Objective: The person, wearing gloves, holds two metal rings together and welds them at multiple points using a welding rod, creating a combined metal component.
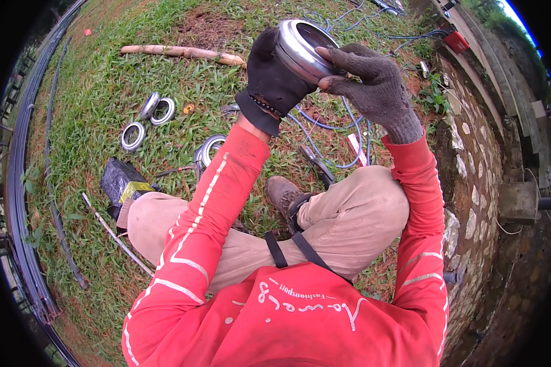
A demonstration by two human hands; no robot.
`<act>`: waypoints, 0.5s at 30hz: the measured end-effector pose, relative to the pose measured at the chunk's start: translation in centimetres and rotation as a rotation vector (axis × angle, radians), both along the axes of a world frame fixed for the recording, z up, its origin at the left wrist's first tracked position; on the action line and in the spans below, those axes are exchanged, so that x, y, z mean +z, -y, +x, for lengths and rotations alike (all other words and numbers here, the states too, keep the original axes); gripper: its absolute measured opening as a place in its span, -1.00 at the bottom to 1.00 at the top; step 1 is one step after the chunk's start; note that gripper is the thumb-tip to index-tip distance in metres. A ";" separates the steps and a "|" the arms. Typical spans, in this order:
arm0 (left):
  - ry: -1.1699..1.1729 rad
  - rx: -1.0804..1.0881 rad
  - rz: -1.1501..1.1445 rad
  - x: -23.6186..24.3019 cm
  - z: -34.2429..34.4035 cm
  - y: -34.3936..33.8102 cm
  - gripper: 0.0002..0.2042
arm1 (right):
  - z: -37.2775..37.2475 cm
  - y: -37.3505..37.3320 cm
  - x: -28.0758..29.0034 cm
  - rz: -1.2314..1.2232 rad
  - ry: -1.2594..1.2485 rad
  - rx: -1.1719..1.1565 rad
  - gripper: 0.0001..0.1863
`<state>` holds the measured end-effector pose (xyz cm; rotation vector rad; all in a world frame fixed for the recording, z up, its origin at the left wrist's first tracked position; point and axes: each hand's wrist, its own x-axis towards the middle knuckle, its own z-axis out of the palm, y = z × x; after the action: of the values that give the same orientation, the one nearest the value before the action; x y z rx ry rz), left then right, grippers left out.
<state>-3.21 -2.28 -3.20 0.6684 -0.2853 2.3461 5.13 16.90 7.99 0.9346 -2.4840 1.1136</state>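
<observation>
Both hands are raised at the far side of the scene, each in a dark knit glove; the left hand (275, 67) wraps around the back of a shiny round metal fitting (301, 49), its fingers closed on the rim, while the right hand (367, 79) pinches the fitting's right edge with its fingertips curled against the metal; the fitting is tilted, its open mouth turned up and to the right. Red long sleeves with white stripes run from the near edge up to the gloves; the person squats on grass (104, 98) in tan trousers, one brown boot (284, 194) showing between the knees. On the grass to the left lie several metal rings (146, 119), close together; more rings (209, 150) sit just beside the left forearm. A wooden stick (177, 53) lies farther off; blue cables (343, 131) loop under the hands; a stone wall (471, 159) runs along the right.
</observation>
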 end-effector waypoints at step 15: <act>-0.105 -0.060 0.075 -1.0 -0.7 -0.1 -0.25 | -0.3 0.1 -0.4 -0.025 -0.038 0.030 -0.36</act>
<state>-3.91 -2.23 -4.23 0.8054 -0.3430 2.2436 4.87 16.81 7.56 0.9801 -2.4277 1.1234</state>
